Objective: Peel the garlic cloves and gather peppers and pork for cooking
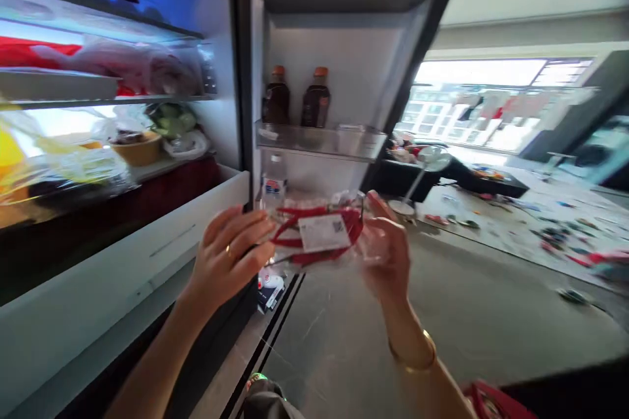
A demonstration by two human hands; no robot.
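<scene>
Between both hands is a clear plastic pack of red chili peppers (280, 236) with a white label and a small square code on it. My left hand (236, 245), a ring on one finger, grips the pack's left end. At the other end, my right hand (388, 245) closes on the crinkled plastic; a gold bracelet circles that wrist. The pack is held up in front of the open fridge door, just right of a pulled-out white drawer (196, 229). Some of the fingers are blurred or hidden behind the plastic.
Left are fridge shelves with bagged food and a yellow bowl (137, 149). Two dark bottles with orange caps (317, 101) stand in the door rack (354, 150), above a clear bottle (274, 180). Many small items lie on a pale surface (506, 222) at right.
</scene>
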